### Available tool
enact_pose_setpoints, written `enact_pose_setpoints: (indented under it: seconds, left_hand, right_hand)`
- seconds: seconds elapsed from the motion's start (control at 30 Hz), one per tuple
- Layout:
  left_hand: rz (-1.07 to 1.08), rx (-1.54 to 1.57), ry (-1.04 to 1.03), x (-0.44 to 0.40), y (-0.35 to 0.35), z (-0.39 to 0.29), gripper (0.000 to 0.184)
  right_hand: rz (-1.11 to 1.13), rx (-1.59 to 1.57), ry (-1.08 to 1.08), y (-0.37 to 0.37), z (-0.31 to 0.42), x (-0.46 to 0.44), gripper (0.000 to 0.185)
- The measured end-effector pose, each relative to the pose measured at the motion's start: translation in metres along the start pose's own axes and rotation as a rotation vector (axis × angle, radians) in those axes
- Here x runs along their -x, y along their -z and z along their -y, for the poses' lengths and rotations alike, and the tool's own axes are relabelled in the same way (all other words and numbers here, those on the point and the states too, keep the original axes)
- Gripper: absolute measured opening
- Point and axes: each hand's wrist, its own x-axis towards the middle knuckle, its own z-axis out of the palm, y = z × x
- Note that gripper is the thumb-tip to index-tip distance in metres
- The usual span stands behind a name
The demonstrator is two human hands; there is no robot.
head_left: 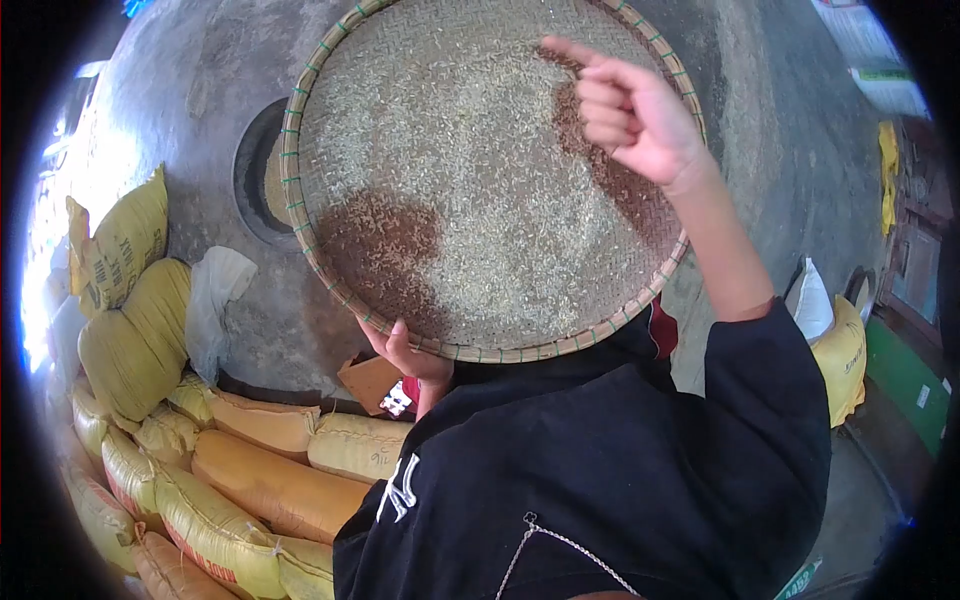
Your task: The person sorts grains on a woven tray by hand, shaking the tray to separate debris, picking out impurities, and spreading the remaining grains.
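Observation:
A round woven winnowing tray (500, 345), its bamboo rim bound with green ties, is held in front of me. Pale grains (470, 220) are spread across much of it, with darker brown patches at the lower left and upper right. My left hand (408, 358) grips the rim at the lower left, thumb on top and the other fingers partly hidden underneath. Over the upper right of the tray is my right hand (640, 115). Its index finger points left, slightly blurred, while the other fingers curl loosely; I see nothing held in it.
A dark round basin (255, 190) with grain stands on the concrete floor, partly behind the tray. Full yellow and orange sacks (280, 485) lie at the lower left. Upright sacks (135, 330) lean at the left; another yellow sack (840, 360) stands at the right.

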Motion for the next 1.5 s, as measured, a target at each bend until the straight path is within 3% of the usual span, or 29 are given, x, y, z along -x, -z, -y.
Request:
enact_pose_setpoints:
  seconds: [0.07,0.17,0.3,0.43,0.6,0.7,0.9,1.03,1.13,1.3,1.33,1.4,1.5]
  left_hand:
    - [0.030,0.041,-0.005,0.000,-0.001,0.000,0.078]
    - [0.048,0.025,-0.010,-0.002,-0.005,-0.002,0.077]
    - [0.020,0.024,0.011,-0.001,-0.001,0.000,0.077]
    - [0.016,0.021,0.019,0.000,0.001,0.001,0.077]
    - [-0.001,-0.014,-0.004,0.000,0.001,-0.002,0.076]
    - [0.013,-0.018,-0.001,0.001,0.006,0.001,0.075]
    - [0.049,0.089,-0.033,0.001,0.000,-0.002,0.073]
    - [0.068,0.056,-0.045,-0.001,0.002,-0.003,0.071]
    - [0.065,0.080,-0.033,0.000,0.003,-0.003,0.069]
    - [0.068,0.140,-0.015,0.001,0.007,0.001,0.067]
    - [0.067,0.125,-0.014,0.000,0.005,-0.001,0.066]
    - [0.065,0.107,-0.016,0.001,0.005,-0.001,0.065]
    - [0.038,0.075,0.003,0.002,0.009,0.003,0.065]
  right_hand:
    - [-0.034,-0.143,0.109,0.014,0.010,0.000,0.040]
    - [-0.012,-0.219,0.109,0.015,0.003,0.009,0.033]
    - [0.045,-0.035,-0.346,-0.022,-0.030,0.039,0.035]
    - [0.359,0.173,-0.756,-0.054,-0.077,0.071,0.043]
    - [0.380,0.087,-0.893,-0.059,-0.110,0.066,0.045]
    - [0.270,0.053,-0.763,-0.061,-0.093,0.049,0.039]
    - [0.084,-0.272,-0.023,-0.035,-0.029,-0.003,0.037]
    - [0.081,-0.480,0.116,-0.021,-0.012,-0.001,0.038]
    - [0.110,-0.355,0.009,-0.023,-0.031,0.011,0.038]
    - [0.035,-0.351,-0.419,-0.048,-0.071,0.045,0.039]
    - [0.044,-0.347,-0.426,-0.055,-0.079,0.051,0.039]
    - [0.228,-0.162,-0.632,-0.069,-0.094,0.061,0.043]
    - [0.262,-0.163,-0.815,-0.081,-0.109,0.057,0.044]
